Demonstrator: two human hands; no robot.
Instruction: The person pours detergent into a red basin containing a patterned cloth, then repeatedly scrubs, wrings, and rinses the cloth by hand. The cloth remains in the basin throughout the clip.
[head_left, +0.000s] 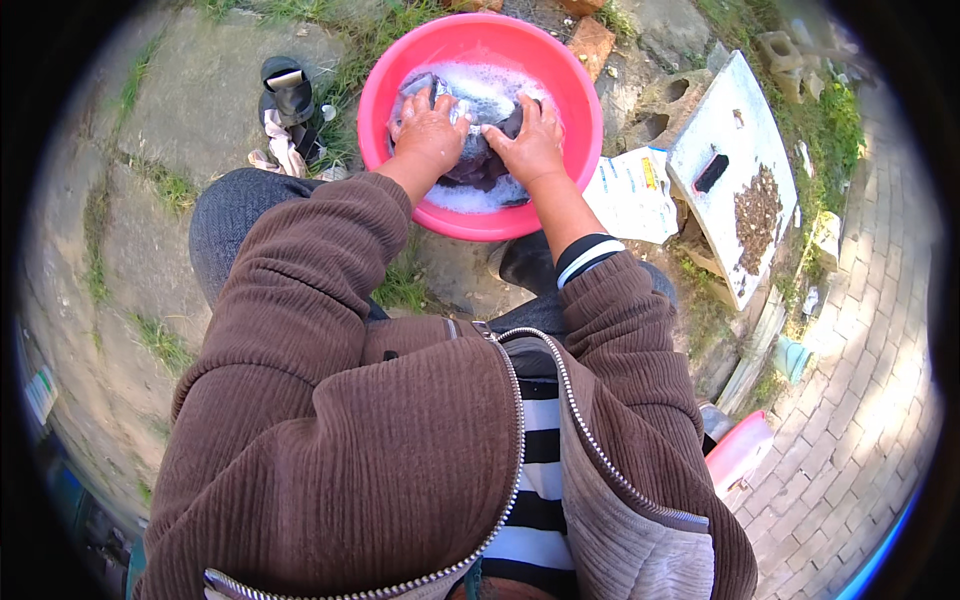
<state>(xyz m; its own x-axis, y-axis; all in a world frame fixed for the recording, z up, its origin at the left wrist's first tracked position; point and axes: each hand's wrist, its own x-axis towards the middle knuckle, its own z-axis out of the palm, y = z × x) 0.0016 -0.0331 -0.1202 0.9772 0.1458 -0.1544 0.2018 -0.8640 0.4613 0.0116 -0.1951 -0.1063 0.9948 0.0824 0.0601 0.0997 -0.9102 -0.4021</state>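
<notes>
A round pink plastic basin (480, 231) holds sudsy water and a wet dark garment (474, 171). My left hand (429, 133) rests on the cloth at the basin's left side, fingers bent over a shiny wet fold. On the right, my right hand (529, 142) presses on the dark cloth, its thumb close to my left hand's thumb. Both hands touch the fabric; whether the fingers grip it is hard to tell, since foam and cloth hide the fingertips in part.
A dark shoe (289, 97) with pale cloth lies left of the basin. To the right, a white board (731, 180) bearing a dark-bristled brush (711, 173) and brown crumbs leans on concrete blocks (667, 105). A printed plastic bag (634, 196) lies between board and basin. Brick pieces (592, 46) sit behind.
</notes>
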